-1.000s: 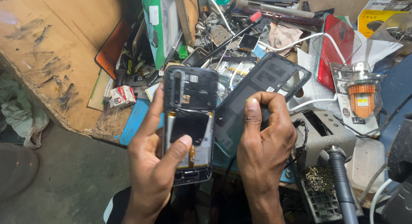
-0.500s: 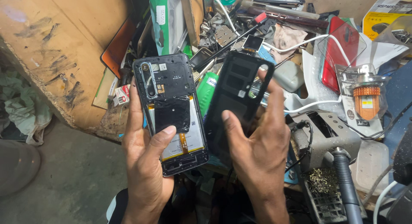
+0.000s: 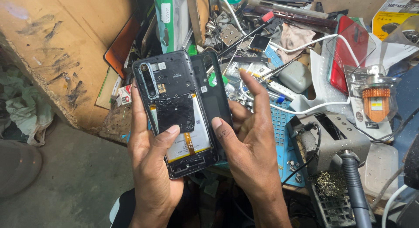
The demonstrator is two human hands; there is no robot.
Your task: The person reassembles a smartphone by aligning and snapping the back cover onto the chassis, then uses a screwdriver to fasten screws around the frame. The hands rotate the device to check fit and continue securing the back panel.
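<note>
My left hand (image 3: 150,158) grips an opened black phone (image 3: 174,110) from below, back side up, thumb resting on its white battery. The camera strip, dark shielding and an orange flex cable are exposed. My right hand (image 3: 251,143) holds the detached black back cover (image 3: 216,90) just behind the phone's right edge, thumb on the cover's lower part, index finger raised. The cover is mostly hidden by the phone and my fingers.
A cluttered workbench lies beyond: a blue mat (image 3: 279,123), tweezers (image 3: 270,73), white cable (image 3: 314,40), a red phone case (image 3: 349,53), an orange bulb in a packet (image 3: 375,101), a soldering stand with brass wool (image 3: 336,154). A worn wooden board (image 3: 56,49) stands on the left.
The back cover has come off the phone and swung from the right side to behind the phone's right edge. Both hands lowered slightly and drew closer together.
</note>
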